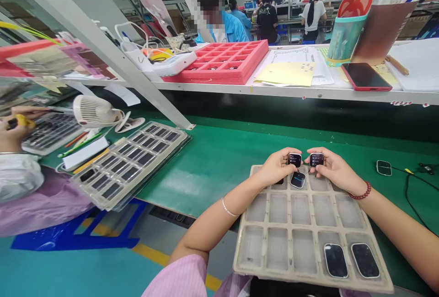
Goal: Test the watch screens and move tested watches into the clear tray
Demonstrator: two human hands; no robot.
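Note:
My left hand (279, 165) pinches a smartwatch face (294, 160) with a lit screen, over the far edge of a compartment tray (277, 272). In my right hand (334, 169) is a second lit smartwatch face (316, 160), gripped between thumb and fingers. Between and below the hands, another lit watch face (298, 179) lies in the tray's far row. One more sits partly hidden under my left hand. Two dark watch faces (336, 260) rest in the near right compartments. None of the watches shows a strap.
A watch face (383, 168) lies on the green bench by a black cable (408, 192). Leftward are a filled tray (132, 164), a small fan (98, 110) and a co-worker's hand (13, 132). The shelf above holds a red foam tray (250, 66) and a phone (366, 77).

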